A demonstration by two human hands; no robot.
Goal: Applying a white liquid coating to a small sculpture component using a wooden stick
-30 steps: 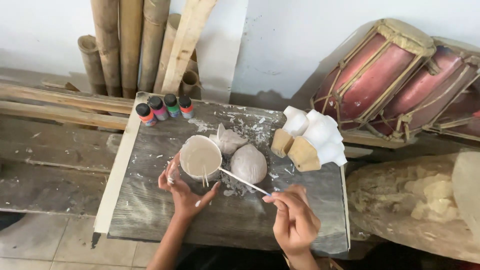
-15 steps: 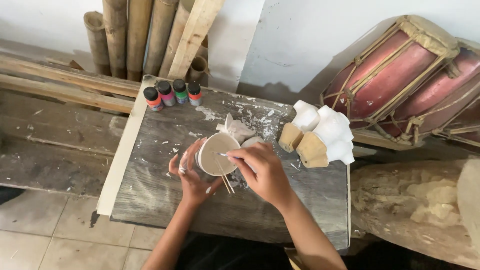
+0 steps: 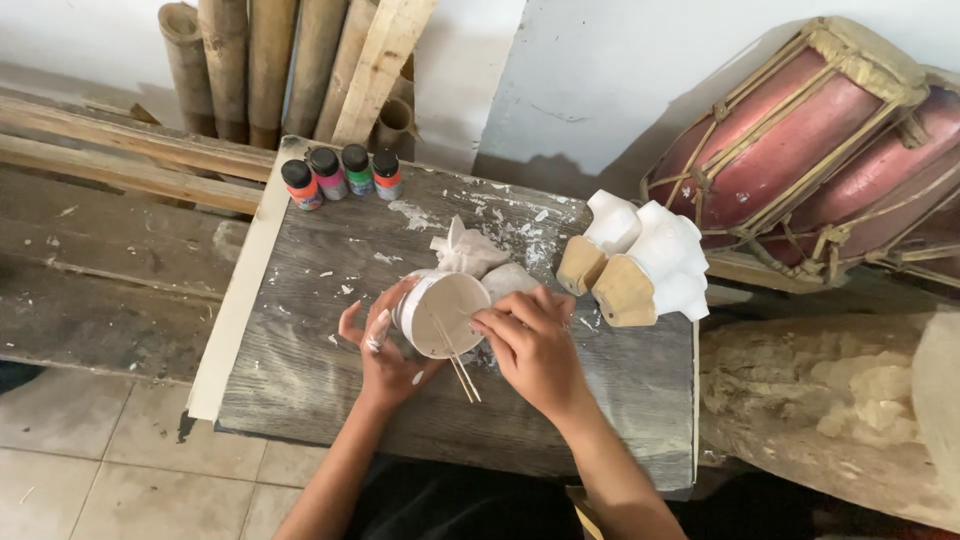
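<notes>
Cupping the round white-painted disc [image 3: 441, 314] in my left hand [image 3: 383, 348], fingers curled around its rim, I hold it above the middle of the grey weathered wooden board [image 3: 320, 370]. My right hand [image 3: 530, 345] pinches a thin wooden stick [image 3: 455, 362] against its face. Four small paint bottles [image 3: 341, 174] stand at eleven o'clock, white carved wooden pieces [image 3: 650, 260] at two.

Paint bottles [image 3: 342, 174] behind cup [image 3: 441, 314] on board [image 3: 300, 370]; carved figures [image 3: 640, 260] right.
</notes>
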